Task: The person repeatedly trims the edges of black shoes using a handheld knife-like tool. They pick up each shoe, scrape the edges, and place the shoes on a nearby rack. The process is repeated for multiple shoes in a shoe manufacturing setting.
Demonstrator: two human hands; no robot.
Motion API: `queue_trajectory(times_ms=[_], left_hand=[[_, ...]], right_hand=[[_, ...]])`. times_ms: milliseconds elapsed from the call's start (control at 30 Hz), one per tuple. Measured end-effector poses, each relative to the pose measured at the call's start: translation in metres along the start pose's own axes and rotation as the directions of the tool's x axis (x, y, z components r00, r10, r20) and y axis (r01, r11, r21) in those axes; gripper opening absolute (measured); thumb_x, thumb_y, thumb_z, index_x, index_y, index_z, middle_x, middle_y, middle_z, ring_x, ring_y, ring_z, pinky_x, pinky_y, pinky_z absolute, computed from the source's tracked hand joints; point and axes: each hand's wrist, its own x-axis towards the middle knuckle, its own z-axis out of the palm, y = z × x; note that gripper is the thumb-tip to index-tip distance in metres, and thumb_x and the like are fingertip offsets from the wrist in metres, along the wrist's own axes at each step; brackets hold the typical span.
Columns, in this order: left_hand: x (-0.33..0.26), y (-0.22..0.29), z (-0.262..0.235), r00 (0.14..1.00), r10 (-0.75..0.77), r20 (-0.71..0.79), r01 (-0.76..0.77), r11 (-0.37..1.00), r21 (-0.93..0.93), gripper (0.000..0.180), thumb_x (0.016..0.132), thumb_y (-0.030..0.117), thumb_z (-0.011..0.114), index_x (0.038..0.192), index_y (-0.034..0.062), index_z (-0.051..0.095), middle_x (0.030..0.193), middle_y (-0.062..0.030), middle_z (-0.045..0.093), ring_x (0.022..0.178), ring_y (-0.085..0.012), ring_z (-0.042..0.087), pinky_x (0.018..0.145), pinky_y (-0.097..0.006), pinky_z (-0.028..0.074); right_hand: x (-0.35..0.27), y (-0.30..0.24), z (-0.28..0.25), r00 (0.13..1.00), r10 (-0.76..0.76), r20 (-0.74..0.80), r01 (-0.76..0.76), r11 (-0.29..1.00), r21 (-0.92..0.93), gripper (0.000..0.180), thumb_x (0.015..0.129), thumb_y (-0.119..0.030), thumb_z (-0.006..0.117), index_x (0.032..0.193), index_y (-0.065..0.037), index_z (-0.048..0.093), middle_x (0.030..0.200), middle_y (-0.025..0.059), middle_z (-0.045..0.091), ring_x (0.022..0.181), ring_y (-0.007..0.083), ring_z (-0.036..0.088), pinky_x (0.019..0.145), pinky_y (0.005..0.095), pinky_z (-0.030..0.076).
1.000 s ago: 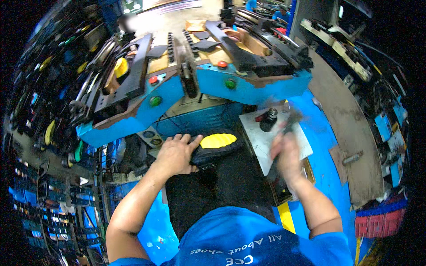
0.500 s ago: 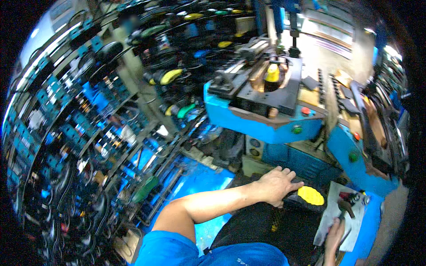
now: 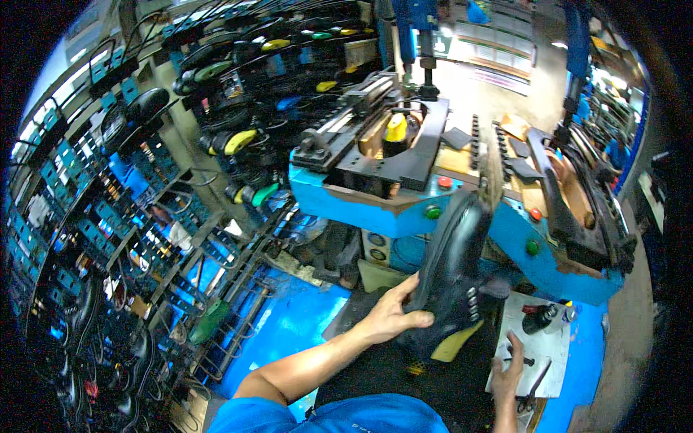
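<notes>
My left hand [image 3: 393, 314] grips a black shoe [image 3: 451, 270] on a yellow last, holding it up on end in front of the blue press machine [image 3: 375, 206]. The shoe's sole side faces right, and its yellow last end [image 3: 456, 342] points down. My right hand [image 3: 509, 372] rests at the edge of a grey metal tray [image 3: 540, 346], fingers by a small black tool [image 3: 521, 357]; whether it grips the tool is unclear. A black mould frame [image 3: 390, 155] with a yellow last inside sits on top of the machine.
Racks with many shoes and coloured lasts [image 3: 238, 141] fill the left and back. A second black mould station [image 3: 570, 209] stands at the right. A black knob [image 3: 538, 317] and scissors [image 3: 533, 393] lie on the tray. Blue floor [image 3: 289, 332] shows below left.
My head has turned left, bringing the racks into view. My left hand has lifted the shoe from lying flat to standing on end. My right hand stays at the tray.
</notes>
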Motion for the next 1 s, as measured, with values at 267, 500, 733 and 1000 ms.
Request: queue_trajectory(times_ms=[267,500,733,1000], left_hand=[[0.137,0.052,0.095,0.788,0.383,0.483,-0.604,0.635,0.482,0.106,0.092,0.049,0.094,0.174,0.0018,0.045,0.178,-0.0269,0.046,0.167,-0.0427,0.042,0.139,-0.053,0.033],[0.195,0.086,-0.071,0.816,0.567,0.108,-0.311,0.274,0.91,0.057,0.093,0.028,0.091,0.142,0.0029,0.077,0.148,-0.023,0.074,0.145,-0.0425,0.066,0.125,-0.054,0.05],[0.197,0.065,-0.098,0.847,0.532,0.024,-0.137,0.175,0.975,0.048,0.091,0.022,0.09,0.135,0.0048,0.081,0.144,-0.0188,0.077,0.146,-0.0411,0.067,0.128,-0.058,0.044],[0.205,0.08,-0.097,0.889,0.457,0.028,-0.141,0.215,0.966,0.047,0.09,0.024,0.089,0.132,0.0042,0.083,0.143,-0.019,0.078,0.142,-0.0415,0.069,0.123,-0.054,0.049]], right_hand=[[0.103,-0.184,-0.088,0.791,0.367,-0.489,0.364,0.359,0.859,0.067,0.117,-0.039,0.06,0.171,-0.002,0.048,0.167,0.0189,0.061,0.147,0.0356,0.065,0.125,0.0576,0.051],[0.25,-0.124,-0.248,0.83,0.364,-0.422,0.198,0.515,0.834,0.04,0.108,-0.017,0.075,0.144,0.001,0.074,0.142,0.014,0.079,0.128,0.0273,0.076,0.116,0.0439,0.058],[0.477,-0.048,-0.238,0.862,0.45,-0.232,-0.175,0.695,0.698,0.026,0.094,-0.015,0.082,0.115,0.0,0.081,0.108,0.0138,0.084,0.088,0.0271,0.081,0.085,0.0451,0.067],[0.57,0.047,-0.145,0.995,-0.07,-0.068,0.028,0.873,-0.486,0.047,0.109,-0.049,0.052,0.117,-0.008,0.075,0.11,0.0342,0.078,0.105,0.0568,0.075,0.093,0.064,0.059]])
